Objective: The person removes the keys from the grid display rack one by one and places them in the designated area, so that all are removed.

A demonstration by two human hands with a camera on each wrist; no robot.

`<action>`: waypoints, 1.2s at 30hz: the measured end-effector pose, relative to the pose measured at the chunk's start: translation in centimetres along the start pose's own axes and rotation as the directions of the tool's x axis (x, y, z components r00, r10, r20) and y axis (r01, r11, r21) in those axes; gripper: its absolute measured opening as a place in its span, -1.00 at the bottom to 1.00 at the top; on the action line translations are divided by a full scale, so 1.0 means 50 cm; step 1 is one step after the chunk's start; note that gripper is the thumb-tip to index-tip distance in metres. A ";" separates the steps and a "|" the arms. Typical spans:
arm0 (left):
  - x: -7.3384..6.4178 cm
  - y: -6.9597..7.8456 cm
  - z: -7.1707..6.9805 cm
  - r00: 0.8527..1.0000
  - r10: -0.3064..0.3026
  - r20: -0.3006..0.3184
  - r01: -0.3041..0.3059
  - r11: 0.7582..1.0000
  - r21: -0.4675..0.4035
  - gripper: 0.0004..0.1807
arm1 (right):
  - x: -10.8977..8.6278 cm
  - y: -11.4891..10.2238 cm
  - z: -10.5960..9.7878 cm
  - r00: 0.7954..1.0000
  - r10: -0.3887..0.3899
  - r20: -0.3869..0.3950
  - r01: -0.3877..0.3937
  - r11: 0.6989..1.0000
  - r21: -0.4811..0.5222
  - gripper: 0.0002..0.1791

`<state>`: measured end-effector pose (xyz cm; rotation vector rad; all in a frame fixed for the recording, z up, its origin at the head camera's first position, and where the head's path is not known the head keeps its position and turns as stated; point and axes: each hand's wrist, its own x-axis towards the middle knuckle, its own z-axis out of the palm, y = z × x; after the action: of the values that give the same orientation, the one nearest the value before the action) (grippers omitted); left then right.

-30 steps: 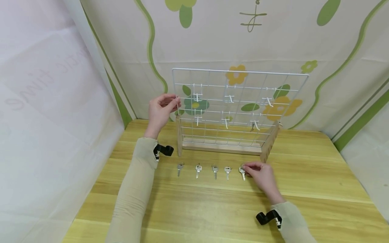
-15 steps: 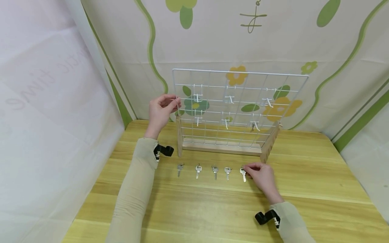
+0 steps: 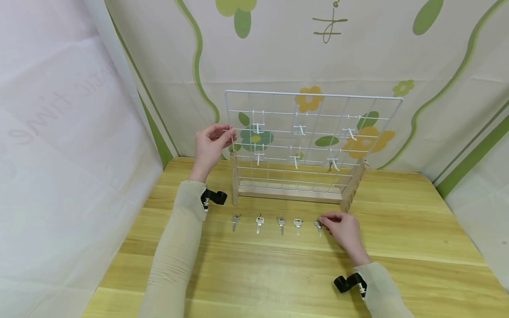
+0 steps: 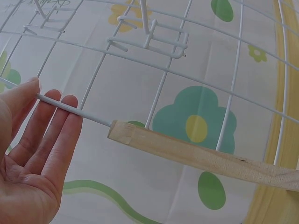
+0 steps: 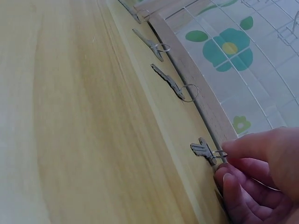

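Note:
My left hand (image 3: 208,148) grips the left side wire of a white wire grid rack (image 3: 314,94), just above its wooden foot. In the left wrist view, the thumb and fingers of the left hand (image 4: 39,149) hold that wire. Down on the right, my right hand (image 3: 345,232) pinches the thin ring of a silver key (image 3: 318,225). The right wrist view shows this key (image 5: 202,150) tilted at the fingertips, with its ring (image 5: 219,153) between thumb and finger. Left of it, several more keys lie in a row, including one key (image 3: 298,225) nearby.
The rack stands on a wooden base (image 3: 290,193) with two side feet. Several white hooks, such as one hook (image 3: 295,161), hang in two rows on the grid. A small dark object (image 3: 331,166) is at the lower right hook. A floral cloth (image 3: 270,57) hangs behind the table (image 3: 254,274).
The key at my right fingertips has turned slightly and looks darker than half a second ago. My right hand has shifted very little; my left hand has stayed on the wire.

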<state>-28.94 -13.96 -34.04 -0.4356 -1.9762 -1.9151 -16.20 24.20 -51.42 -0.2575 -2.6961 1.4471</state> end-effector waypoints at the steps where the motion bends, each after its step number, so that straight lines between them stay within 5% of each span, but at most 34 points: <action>1: 0.000 0.000 0.000 1.000 0.002 0.000 -0.002 1.000 -0.001 -0.81 | 0.001 -0.001 -0.002 1.000 -0.001 0.002 0.001 1.000 0.007 -0.75; 10: -0.002 0.002 -0.004 1.000 -0.013 -0.002 0.013 1.000 -0.006 -0.78 | 0.009 -0.083 -0.054 0.993 -0.076 -0.092 0.090 0.983 0.160 -0.60; 19: -0.003 0.005 -0.001 1.000 -0.027 -0.004 0.027 1.000 0.006 -0.78 | 0.046 -0.186 -0.106 0.962 -0.115 -0.248 0.202 0.909 0.364 -0.58; 30: -0.002 0.005 -0.003 1.000 -0.019 -0.012 0.019 1.000 0.002 -0.79 | 0.089 -0.213 -0.091 0.951 -0.115 -0.286 0.242 0.852 0.463 -0.71; 36: -0.005 0.006 -0.003 0.999 -0.036 0.002 0.036 0.999 -0.006 -0.78 | 0.087 -0.212 -0.083 0.942 -0.110 -0.318 0.256 0.848 0.463 -0.73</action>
<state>-28.60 -14.08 -33.87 -0.4057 -1.9931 -1.9431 -21.11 22.63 -40.37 -0.1455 -1.9753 1.8181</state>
